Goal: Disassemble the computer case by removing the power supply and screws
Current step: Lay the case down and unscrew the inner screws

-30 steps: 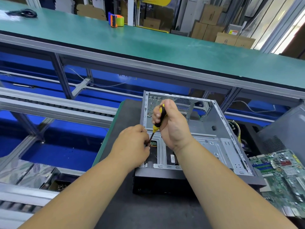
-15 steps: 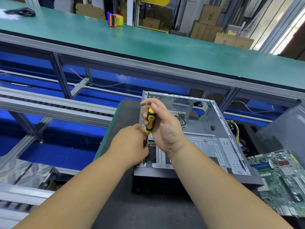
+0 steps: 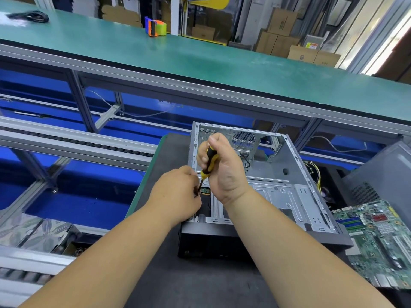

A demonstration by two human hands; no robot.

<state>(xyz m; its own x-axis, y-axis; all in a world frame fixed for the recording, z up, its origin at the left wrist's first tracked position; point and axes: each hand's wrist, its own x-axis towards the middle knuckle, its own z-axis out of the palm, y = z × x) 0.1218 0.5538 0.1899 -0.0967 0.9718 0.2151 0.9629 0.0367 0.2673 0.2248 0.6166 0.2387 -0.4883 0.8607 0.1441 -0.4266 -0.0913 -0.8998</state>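
Observation:
An open grey computer case (image 3: 278, 185) lies on its side on a dark mat, its inside bare metal. My right hand (image 3: 224, 172) grips the black and yellow handle of a screwdriver (image 3: 209, 162), held nearly upright over the case's near left corner. My left hand (image 3: 178, 194) sits at that corner with its fingers curled round the screwdriver's shaft near the tip. The tip and any screw under it are hidden by my left hand. A small green board (image 3: 205, 190) shows just beside the shaft.
A green motherboard (image 3: 378, 236) lies on the right of the mat, beside another grey case (image 3: 384, 174). Yellow and black cables (image 3: 314, 174) hang behind the case. A green conveyor belt (image 3: 200, 63) runs across beyond, carrying a tape dispenser (image 3: 155, 27).
My right hand and the screwdriver shifted left and slightly forward over the case's left corner, the handle standing more upright. My left hand stayed at the shaft.

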